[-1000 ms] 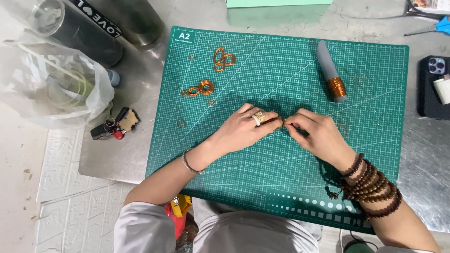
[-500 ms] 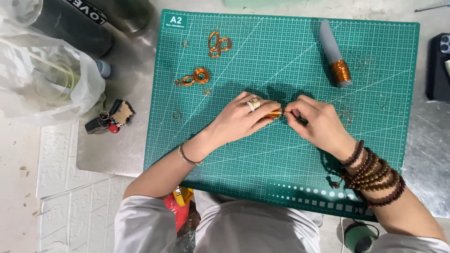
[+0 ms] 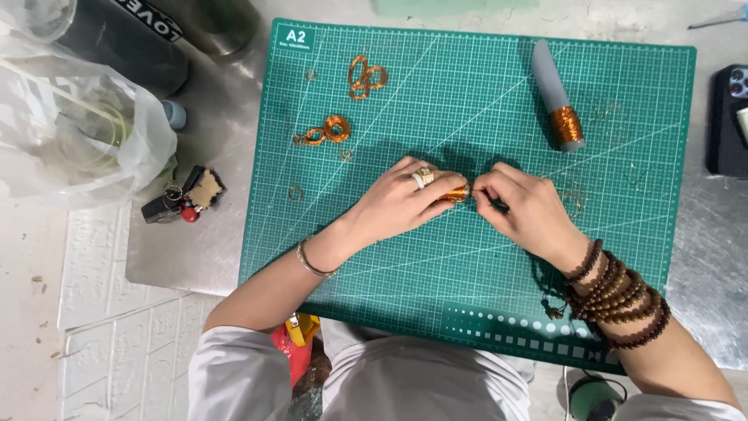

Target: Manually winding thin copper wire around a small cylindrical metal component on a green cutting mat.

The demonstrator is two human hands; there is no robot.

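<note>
Pinching small shiny copper wire coil (image 3: 454,194): left hand (image 3: 401,204), right hand (image 3: 520,209) both closed on it; mid green cutting mat (image 3: 467,312), bare mat around.

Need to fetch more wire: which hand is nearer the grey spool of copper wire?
Right. The right hand sits just below the grey spool; the left hand is farther, down-left of it.

I work at a small craft bench, a hobby wire-working station. A green gridded cutting mat (image 3: 483,257) lies on a steel tabletop (image 3: 202,249). A spool of copper wire (image 3: 559,97) and finished copper wire coils (image 3: 366,76) rest on the mat. White brick-pattern floor (image 3: 101,327) shows below.
</note>
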